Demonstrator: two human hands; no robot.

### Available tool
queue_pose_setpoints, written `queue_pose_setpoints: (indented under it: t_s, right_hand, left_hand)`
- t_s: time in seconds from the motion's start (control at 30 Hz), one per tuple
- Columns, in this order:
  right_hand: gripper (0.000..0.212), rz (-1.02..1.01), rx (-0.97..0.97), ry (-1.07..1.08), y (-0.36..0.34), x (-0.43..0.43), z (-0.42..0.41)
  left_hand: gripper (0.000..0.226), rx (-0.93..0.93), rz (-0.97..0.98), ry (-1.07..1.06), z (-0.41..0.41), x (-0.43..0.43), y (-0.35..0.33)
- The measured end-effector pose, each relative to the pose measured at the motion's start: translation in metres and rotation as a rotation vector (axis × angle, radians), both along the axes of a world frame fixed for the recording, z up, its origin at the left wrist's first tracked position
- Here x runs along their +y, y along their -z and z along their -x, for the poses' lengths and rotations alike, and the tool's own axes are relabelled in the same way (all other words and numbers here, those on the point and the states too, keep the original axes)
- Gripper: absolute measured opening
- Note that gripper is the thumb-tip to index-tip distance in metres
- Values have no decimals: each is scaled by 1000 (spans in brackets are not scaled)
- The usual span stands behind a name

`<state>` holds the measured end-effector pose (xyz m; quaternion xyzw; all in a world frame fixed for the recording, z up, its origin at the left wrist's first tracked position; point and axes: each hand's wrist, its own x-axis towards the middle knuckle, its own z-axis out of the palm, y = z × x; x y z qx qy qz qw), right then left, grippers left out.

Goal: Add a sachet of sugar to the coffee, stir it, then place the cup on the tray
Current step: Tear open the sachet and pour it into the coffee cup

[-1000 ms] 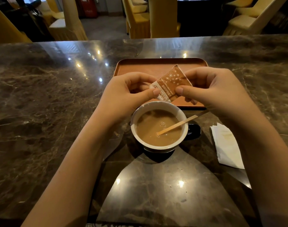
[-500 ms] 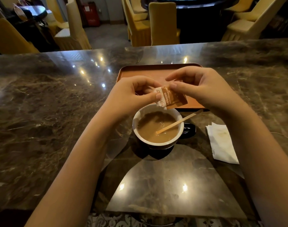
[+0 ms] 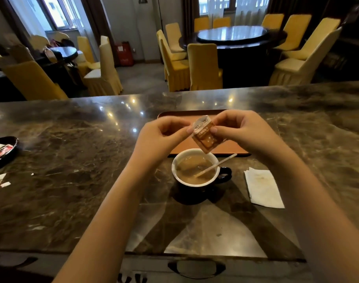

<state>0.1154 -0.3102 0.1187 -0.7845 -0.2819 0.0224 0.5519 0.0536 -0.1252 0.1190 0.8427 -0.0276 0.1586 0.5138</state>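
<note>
Pinched at its top edge between left hand (image 3: 160,137) and right hand (image 3: 244,131) fingers: sugar sachet (image 3: 206,134), tilted, lower corner hanging just above the coffee cup (image 3: 196,170). Behind the cup, tray (image 3: 174,115) on the worktop (image 3: 72,144).

Orange-brown sachet (image 3: 206,135); dark cup (image 3: 196,176), white inside; orange tray (image 3: 195,114); brown-veined marble counter (image 3: 72,150).

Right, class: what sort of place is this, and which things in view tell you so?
Probably a restaurant or banquet hall: large round dining table, many yellow-covered chairs around it, and a marble counter with a serving tray.
</note>
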Motion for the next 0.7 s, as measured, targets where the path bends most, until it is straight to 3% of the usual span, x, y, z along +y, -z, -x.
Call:
queue_pose_setpoints:
  t_s: [0.13,0.23,0.5,0.7]
  right_hand:
    - [13,-144,80,63,10,8,9]
    - [13,-190,122,90,15,10,15]
    - [23,-185,91,72,8,10,33]
    - [16,-198,66,106,10,17,41]
  left_hand:
    - [17,118,102,-11,9,-5,18]
    - [11,98,143,-29,14,-13,25]
    - [8,3,34,-80,29,-8,18]
    - [12,-10,4,-80,35,-5,14]
